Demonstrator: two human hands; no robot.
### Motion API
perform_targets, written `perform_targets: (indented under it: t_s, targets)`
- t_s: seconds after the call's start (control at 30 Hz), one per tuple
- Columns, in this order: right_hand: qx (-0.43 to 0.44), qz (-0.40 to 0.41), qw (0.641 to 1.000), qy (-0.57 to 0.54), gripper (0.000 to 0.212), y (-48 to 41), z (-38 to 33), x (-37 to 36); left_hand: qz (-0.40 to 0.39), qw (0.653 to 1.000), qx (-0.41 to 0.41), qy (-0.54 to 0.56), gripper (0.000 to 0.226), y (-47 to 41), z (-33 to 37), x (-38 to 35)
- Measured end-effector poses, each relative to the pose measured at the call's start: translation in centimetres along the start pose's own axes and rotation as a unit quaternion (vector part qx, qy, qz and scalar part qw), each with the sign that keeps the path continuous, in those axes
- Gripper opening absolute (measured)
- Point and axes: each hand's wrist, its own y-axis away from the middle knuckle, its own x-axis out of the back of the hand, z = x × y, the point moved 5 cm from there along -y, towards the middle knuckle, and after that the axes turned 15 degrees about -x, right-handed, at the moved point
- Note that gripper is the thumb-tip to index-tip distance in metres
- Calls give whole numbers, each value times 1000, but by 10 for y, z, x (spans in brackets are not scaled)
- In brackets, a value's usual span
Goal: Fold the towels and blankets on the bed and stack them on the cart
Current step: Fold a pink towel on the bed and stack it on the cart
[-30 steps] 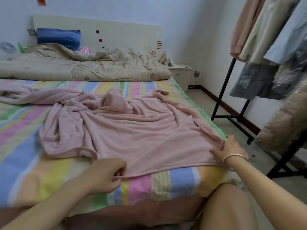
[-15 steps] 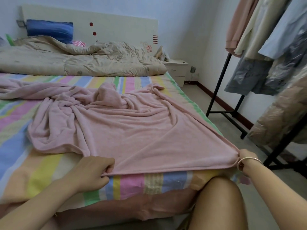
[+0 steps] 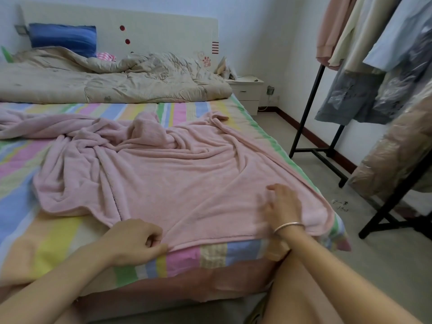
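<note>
Head view: the pink blanket [image 3: 187, 183] lies on the bed [image 3: 58, 242]. It is flat near the foot of the bed and all bunched up toward the middle. It is not folded yet. The left hand [image 3: 138, 242] is curled and pinches the blanket's edge at the foot of the bed. The right hand [image 3: 284, 206] lies on the blanket by the bed's right foot corner. It is blurry, so I cannot tell if it grips. A beige quilt [image 3: 105, 83] sits in a heap at the head of the bed, unfolded too. No cart shows. I think the job has barely begun: smoothing, folding and stacking are all left.
</note>
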Motion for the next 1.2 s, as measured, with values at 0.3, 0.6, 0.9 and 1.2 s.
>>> perform_targets:
  t_s: [0.3, 0.6, 0.9, 1.2]
  targets:
    - [19, -93, 989, 111, 56, 13, -18, -51, 179, 981, 27, -64, 64, -60, 14, -9]
    - [-117, -96, 980, 127, 62, -50, 94, -17, 47, 975, 219, -11, 110, -46, -13, -50]
    - [-189, -15, 974, 126, 63, -57, 80, -13, 73, 923, 376, 39, 84, -17, -22, -47]
    - [-43, -104, 981, 160, 60, -46, -15, -55, 137, 946, 287, -60, 59, -54, -25, -7]
